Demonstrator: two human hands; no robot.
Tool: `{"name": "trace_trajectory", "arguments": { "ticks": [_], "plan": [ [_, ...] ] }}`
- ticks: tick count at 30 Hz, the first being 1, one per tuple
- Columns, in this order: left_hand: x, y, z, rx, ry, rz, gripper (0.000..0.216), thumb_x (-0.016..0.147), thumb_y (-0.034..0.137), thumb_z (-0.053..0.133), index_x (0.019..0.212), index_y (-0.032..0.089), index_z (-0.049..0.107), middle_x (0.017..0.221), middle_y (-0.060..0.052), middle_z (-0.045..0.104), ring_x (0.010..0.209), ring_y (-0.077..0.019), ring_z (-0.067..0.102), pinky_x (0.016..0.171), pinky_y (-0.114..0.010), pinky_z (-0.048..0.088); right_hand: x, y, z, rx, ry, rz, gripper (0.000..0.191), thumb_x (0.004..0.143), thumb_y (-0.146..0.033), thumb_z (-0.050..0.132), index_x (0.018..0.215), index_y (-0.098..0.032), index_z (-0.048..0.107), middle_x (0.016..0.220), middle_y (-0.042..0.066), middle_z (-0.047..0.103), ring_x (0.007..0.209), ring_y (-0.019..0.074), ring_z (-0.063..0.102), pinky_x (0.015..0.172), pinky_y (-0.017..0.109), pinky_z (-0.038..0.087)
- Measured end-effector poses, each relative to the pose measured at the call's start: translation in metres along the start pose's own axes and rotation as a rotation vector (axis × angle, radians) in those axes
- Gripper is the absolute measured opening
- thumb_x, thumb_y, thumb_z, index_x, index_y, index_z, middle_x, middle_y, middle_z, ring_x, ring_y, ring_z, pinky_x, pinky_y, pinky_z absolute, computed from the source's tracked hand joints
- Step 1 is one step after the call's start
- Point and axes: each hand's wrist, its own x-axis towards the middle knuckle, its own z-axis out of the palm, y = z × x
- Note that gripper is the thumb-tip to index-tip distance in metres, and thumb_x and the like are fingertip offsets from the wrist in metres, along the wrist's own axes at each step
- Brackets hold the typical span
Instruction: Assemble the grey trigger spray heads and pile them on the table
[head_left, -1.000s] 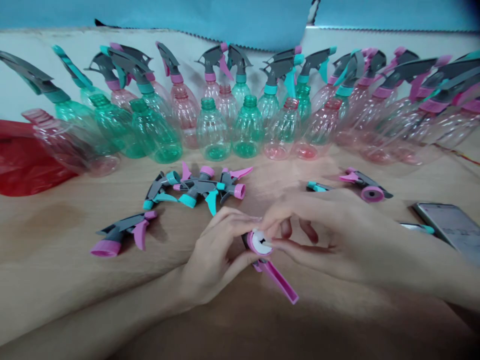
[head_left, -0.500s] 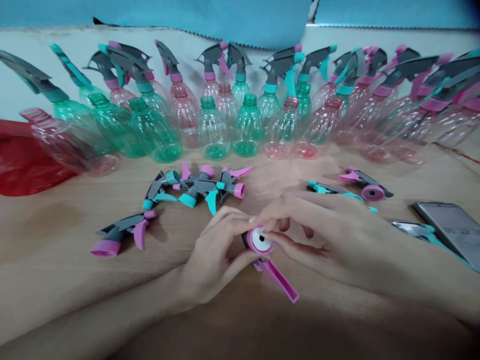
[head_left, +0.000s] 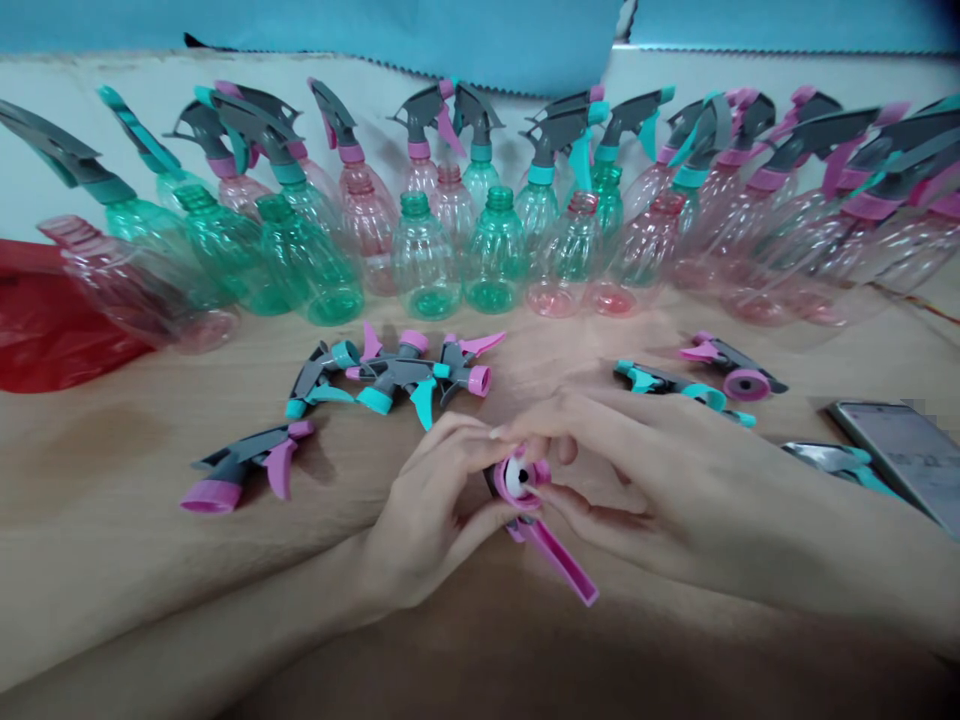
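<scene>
Head view: left hand (head_left: 427,515) and right hand (head_left: 667,485) both pinch the pink sprayer head (head_left: 550,552) (trigger down).

Near centre is taken: left hand (head_left: 420,520) and right hand (head_left: 660,480) grip a sprayer head (head_left: 525,490). Bare table (head_left: 112,530) lies open near left. The bottle row (head_left: 450,250) walls the far side. A trigger-head cluster (head_left: 390,375) blocks far of the hands, with a lone trigger head (head_left: 240,465) to the left. Two more trigger heads (head_left: 731,375) and a phone (head_left: 900,450) crowd the right. A red bag (head_left: 45,330) sits at far left.

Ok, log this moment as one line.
left hand: grips pink spray head | right hand: pinching same head | nearby: loose spray heads, bottles, phone
</scene>
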Motion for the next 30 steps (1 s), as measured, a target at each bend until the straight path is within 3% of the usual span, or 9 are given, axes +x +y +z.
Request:
{"name": "trace_trajectory", "arguments": {
  "ticks": [6,12,16,21,26,28,30],
  "plan": [
    [-0.0021,0.0019,-0.0012,0.048,0.003,0.006,0.023,0.09,0.032,0.058,0.109,0.019,0.052,0.094,-0.005,0.063,0.093,-0.0201,0.057,0.081,-0.035,0.053,-0.0035,-0.0012,0.0023,0.067,0.061,-0.062,0.04,0.082,-0.009,0.052,0.118,-0.025,0.049,0.105,-0.002,0.067,0.093,0.014,0.061,0.07,0.025,0.043],
    [0.0012,0.0051,-0.0036,0.089,-0.031,0.011,0.016,0.092,0.03,0.054,0.103,0.02,0.055,0.09,-0.006,0.062,0.09,-0.0212,0.06,0.078,-0.034,0.054,-0.0006,-0.0058,0.0044,0.084,0.048,-0.094,0.024,0.084,-0.008,0.048,0.103,-0.022,0.053,0.103,0.0,0.067,0.092,0.0138,0.061,0.071,0.023,0.043],
    [0.0018,0.0031,-0.001,0.067,-0.003,-0.015,0.023,0.09,0.035,0.058,0.108,0.02,0.054,0.095,-0.006,0.064,0.093,-0.0213,0.059,0.079,-0.036,0.053,0.0019,-0.0049,0.0042,-0.07,0.085,-0.031,0.012,0.086,-0.017,0.05,0.097,-0.02,0.054,0.085,0.001,0.068,0.074,0.0162,0.062,0.056,0.027,0.039],
    [0.0019,0.0023,0.0,0.039,-0.009,-0.008,0.026,0.089,0.035,0.058,0.111,0.022,0.053,0.096,-0.006,0.065,0.093,-0.0211,0.059,0.078,-0.037,0.053,-0.0001,-0.0033,0.001,-0.045,0.02,0.055,0.014,0.09,-0.025,0.047,0.101,-0.02,0.055,0.083,0.001,0.067,0.066,0.0152,0.061,0.052,0.026,0.037],
    [0.0015,0.003,-0.0015,0.027,-0.002,0.02,0.018,0.091,0.033,0.056,0.104,0.022,0.054,0.093,-0.006,0.063,0.09,-0.021,0.059,0.076,-0.036,0.053,-0.0009,-0.0034,0.0042,0.077,0.041,-0.047,0.015,0.086,-0.017,0.053,0.098,-0.024,0.053,0.093,-0.001,0.066,0.081,0.0138,0.059,0.063,0.024,0.04],
    [0.0018,0.0028,-0.0016,0.017,-0.01,0.01,0.015,0.089,0.032,0.058,0.1,0.021,0.056,0.092,-0.006,0.063,0.089,-0.0209,0.058,0.076,-0.036,0.053,0.0003,-0.0038,0.0056,0.078,0.069,-0.078,0.017,0.084,-0.013,0.054,0.096,-0.025,0.053,0.09,-0.003,0.065,0.08,0.0126,0.058,0.064,0.023,0.04],
    [0.0025,0.0025,-0.0013,0.003,0.003,0.005,0.017,0.088,0.032,0.061,0.1,0.02,0.057,0.091,-0.006,0.064,0.088,-0.0209,0.059,0.076,-0.035,0.053,0.0014,-0.0039,0.0061,-0.005,0.086,-0.091,0.007,0.087,-0.015,0.052,0.088,-0.022,0.054,0.082,-0.002,0.063,0.074,0.0133,0.056,0.058,0.026,0.037]
  ]
}}
